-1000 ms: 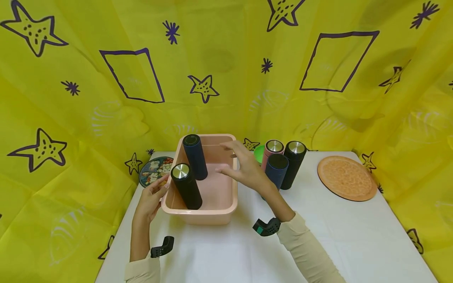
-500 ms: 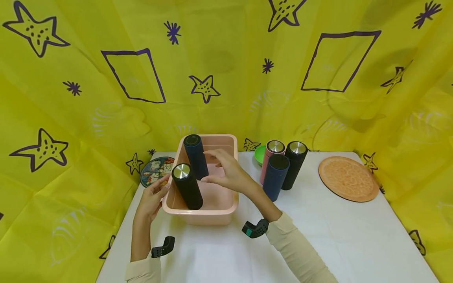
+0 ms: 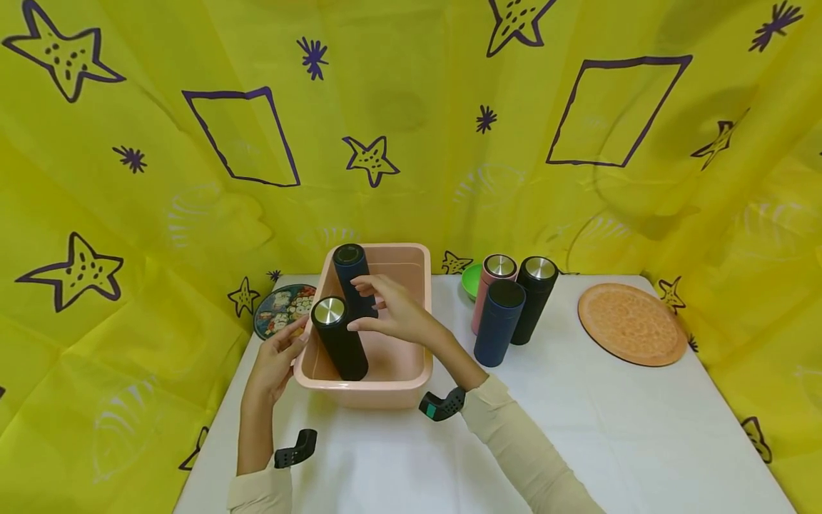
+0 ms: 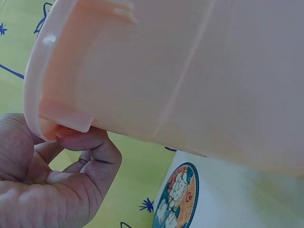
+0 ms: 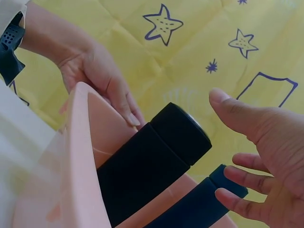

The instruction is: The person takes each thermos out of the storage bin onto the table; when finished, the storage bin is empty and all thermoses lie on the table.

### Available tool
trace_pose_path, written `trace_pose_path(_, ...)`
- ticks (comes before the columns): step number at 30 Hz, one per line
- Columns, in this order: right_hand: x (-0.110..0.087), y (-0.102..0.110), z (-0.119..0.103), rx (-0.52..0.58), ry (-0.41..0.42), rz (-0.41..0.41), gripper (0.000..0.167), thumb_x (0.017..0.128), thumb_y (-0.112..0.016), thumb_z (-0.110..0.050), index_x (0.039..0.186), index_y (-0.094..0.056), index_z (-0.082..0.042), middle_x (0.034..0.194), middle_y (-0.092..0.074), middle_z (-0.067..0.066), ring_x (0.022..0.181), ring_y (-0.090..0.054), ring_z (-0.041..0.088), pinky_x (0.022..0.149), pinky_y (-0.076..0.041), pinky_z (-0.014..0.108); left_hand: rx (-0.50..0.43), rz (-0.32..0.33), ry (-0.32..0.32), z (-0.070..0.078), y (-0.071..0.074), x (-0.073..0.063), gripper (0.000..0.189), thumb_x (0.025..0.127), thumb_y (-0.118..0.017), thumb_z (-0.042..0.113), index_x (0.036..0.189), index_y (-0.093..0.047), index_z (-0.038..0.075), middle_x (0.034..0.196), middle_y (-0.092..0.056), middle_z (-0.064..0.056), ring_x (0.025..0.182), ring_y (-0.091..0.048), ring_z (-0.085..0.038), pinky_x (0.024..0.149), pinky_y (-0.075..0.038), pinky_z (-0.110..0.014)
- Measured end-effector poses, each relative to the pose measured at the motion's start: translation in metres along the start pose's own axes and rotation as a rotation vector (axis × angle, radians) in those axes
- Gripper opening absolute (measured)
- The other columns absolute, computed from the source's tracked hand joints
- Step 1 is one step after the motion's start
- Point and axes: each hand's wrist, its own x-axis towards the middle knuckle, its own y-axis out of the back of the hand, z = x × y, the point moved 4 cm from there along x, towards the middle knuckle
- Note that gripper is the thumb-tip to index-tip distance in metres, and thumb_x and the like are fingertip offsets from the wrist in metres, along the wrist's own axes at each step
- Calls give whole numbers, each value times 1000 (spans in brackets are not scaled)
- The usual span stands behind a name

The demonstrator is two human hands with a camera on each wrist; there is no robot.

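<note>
The pink plastic tub (image 3: 385, 385) holds two upright thermos bottles on its left side. A black thermos bottle (image 3: 343, 350) with a shiny silver lid top stands in front; a navy blue thermos bottle (image 3: 350, 265) stands behind it. My left hand (image 3: 272, 364) grips the tub's left rim, fingers under the lip in the left wrist view. Over the tub hovers my right hand (image 3: 398, 314), fingers and thumb spread apart and holding nothing. It overlaps the blue bottle in the head view. In the right wrist view its fingertips (image 5: 225, 195) are beside the blue bottle's lid.
Pink (image 3: 499, 265), navy (image 3: 499, 325) and black thermos bottles (image 3: 536, 300) stand grouped right of the tub, with a green bowl (image 3: 472, 280) behind. A round pizza-like board (image 3: 631, 325) lies far right. A round patterned mat (image 3: 272, 312) lies left of the tub.
My right hand has moved left, from the tub's right rim to over the two bottles inside. My left hand stays on the rim, and the bottles have not moved.
</note>
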Motion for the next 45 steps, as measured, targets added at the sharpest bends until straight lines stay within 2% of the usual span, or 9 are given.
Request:
trace_pose_path(4,5,-5,2,8,-20,-25,73,80,-82,-30,141,-47,-9,134,-56,10,123,-56,22,94,-54,40,1,-1,-1,1,0,0,50,102,-52,16,151,-39,12,93,-56,6,89,-62,-7,74,-57,-25)
trace_pose_path(8,10,-10,3,43,-33,-58,74,80,-82,-28,141,-45,-7,136,-54,15,124,-55,24,95,-53,43,0,-9,-2,2,0,0,51,102,-51,17,151,-38,12,96,-57,5,92,-62,-7,78,-57,-26)
trace_pose_path(15,15,-15,7,86,-66,-85,74,81,-81,-27,142,-45,-7,138,-54,14,125,-54,24,95,-53,39,8,-19,3,3,0,1,51,103,-50,18,152,-37,14,105,-57,6,97,-63,-6,82,-57,-27)
trace_pose_path(22,17,-22,10,133,-70,-114,75,81,-81,-25,143,-43,-5,139,-52,17,128,-51,31,98,-51,47,9,-16,8,3,0,1,51,102,-51,18,151,-38,14,107,-58,6,98,-63,-5,83,-57,-28)
trace_pose_path(27,18,-26,8,142,-66,-134,77,82,-80,-25,145,-41,-2,143,-49,16,129,-50,30,99,-51,44,11,2,17,2,0,1,51,102,-52,18,151,-39,14,106,-58,6,96,-63,-4,82,-57,-27)
trace_pose_path(33,19,-31,9,128,-93,-134,77,82,-80,-25,146,-40,-5,144,-49,13,129,-51,26,99,-51,37,4,-5,22,1,0,0,51,102,-52,17,151,-38,13,107,-57,5,97,-62,-4,82,-57,-26)
trace_pose_path(45,19,-36,11,131,-94,-140,80,82,-80,-26,147,-39,-6,144,-49,10,130,-50,26,99,-51,39,6,-4,25,1,1,0,50,103,-50,17,151,-38,15,107,-55,4,96,-63,-5,82,-57,-27)
